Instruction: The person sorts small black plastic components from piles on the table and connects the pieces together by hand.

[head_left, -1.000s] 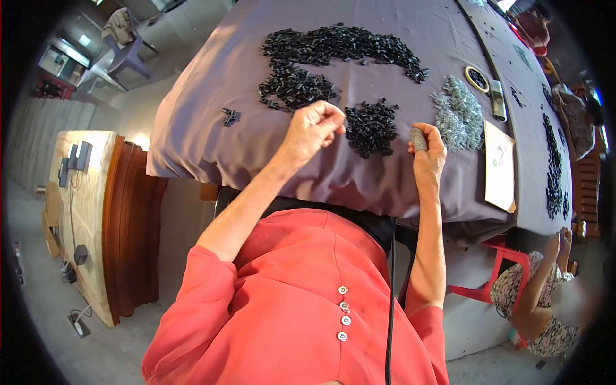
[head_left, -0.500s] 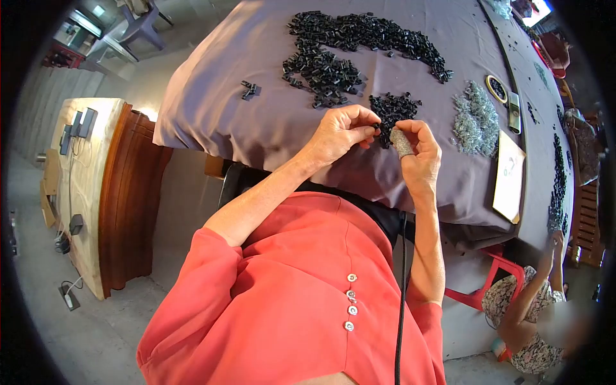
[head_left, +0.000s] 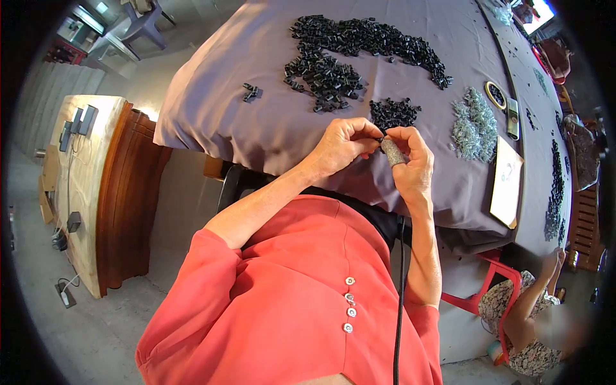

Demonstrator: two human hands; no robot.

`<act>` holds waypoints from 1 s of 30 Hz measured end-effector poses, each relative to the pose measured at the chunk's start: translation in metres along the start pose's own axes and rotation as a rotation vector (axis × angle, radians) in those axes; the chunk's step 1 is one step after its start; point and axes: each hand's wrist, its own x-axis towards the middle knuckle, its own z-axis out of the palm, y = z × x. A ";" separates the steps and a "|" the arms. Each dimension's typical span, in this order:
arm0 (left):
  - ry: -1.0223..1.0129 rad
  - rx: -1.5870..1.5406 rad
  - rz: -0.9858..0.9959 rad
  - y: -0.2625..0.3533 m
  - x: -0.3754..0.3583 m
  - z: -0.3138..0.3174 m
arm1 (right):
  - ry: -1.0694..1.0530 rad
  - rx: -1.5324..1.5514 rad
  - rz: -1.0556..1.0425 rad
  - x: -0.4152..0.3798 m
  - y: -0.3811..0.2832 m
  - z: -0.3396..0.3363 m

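Observation:
My left hand [head_left: 345, 147] pinches a small black piece [head_left: 381, 138] between thumb and fingertips. My right hand [head_left: 412, 160] meets it there, its fingertips pressed together at the same piece. A grey, rough-looking finger cover [head_left: 393, 153] sits on one digit of the right hand, seemingly the thumb. Fingers hide most of the held piece, and any small part in the right fingertips cannot be made out. Just beyond the hands lies a small pile of black pieces [head_left: 394, 113] on the purple-grey cloth [head_left: 256, 128].
Larger heaps of black pieces [head_left: 372, 36] spread farther back. To the right are a heap of clear, silvery bits [head_left: 475, 125], a tape roll [head_left: 495, 94], a small box [head_left: 512, 119] and a white card [head_left: 507, 183]. Another person [head_left: 526, 314] sits at lower right by a red chair [head_left: 475, 298].
My right hand has moved left and slightly down, so its fingertips now meet the left hand's. My left hand has come slightly toward me, away from the small pile.

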 end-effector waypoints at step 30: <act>0.049 -0.207 -0.012 0.005 -0.008 -0.011 | 0.225 -0.448 0.000 0.037 0.046 -0.052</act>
